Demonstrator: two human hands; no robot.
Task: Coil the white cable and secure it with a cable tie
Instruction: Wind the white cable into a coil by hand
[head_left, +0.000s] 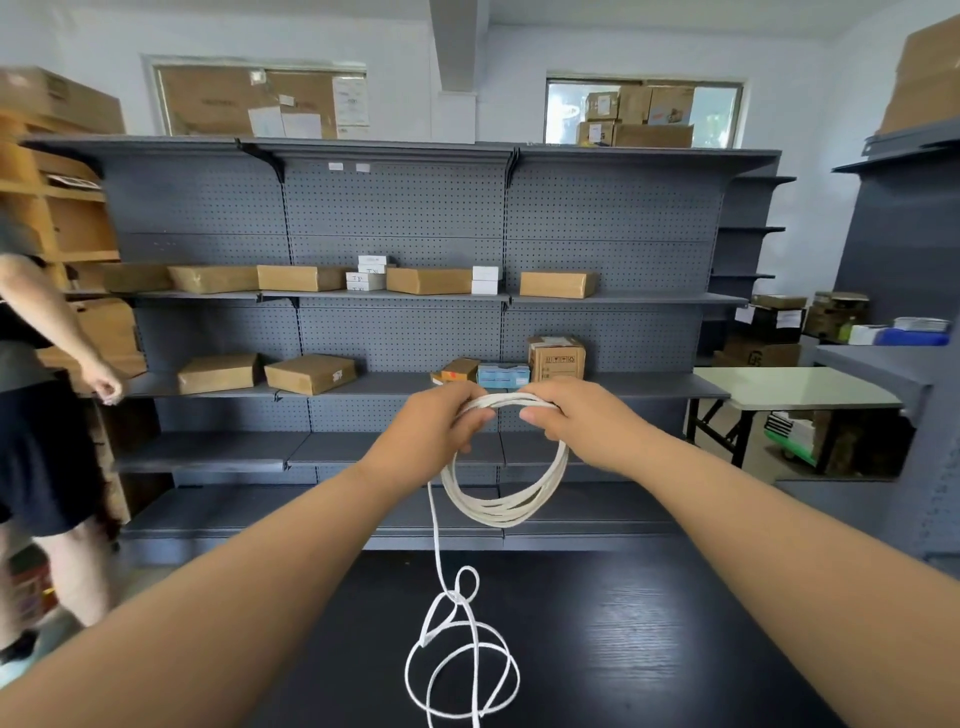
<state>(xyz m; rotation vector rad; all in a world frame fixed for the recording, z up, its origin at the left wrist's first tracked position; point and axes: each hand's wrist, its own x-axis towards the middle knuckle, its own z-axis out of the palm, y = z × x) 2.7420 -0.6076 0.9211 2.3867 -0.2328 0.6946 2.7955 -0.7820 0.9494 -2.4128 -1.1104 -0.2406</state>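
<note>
Facing shelving (405, 218): grey pegboard racks with cartons, behind the work, not involved.
Bench (649, 649): dark top, carries the uncoiled slack so it can feed upward.
White cable (506, 512): several loops hang in the air over the bench's far edge; tail drops to a loose tangle (462, 660) on the bench.
Left hand (431, 431): fingers curled round the bundle's top so the loops can't spring apart.
Right hand (582, 421): grips the same bundle just beside it, probably seating a turn.
Cable tie: none visible.

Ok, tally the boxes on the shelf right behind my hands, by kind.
Flat brown parcels: 2
Upright cardboard carton: 1
Pale blue box: 1
Small orange-labelled box: 1
Total: 5
</note>
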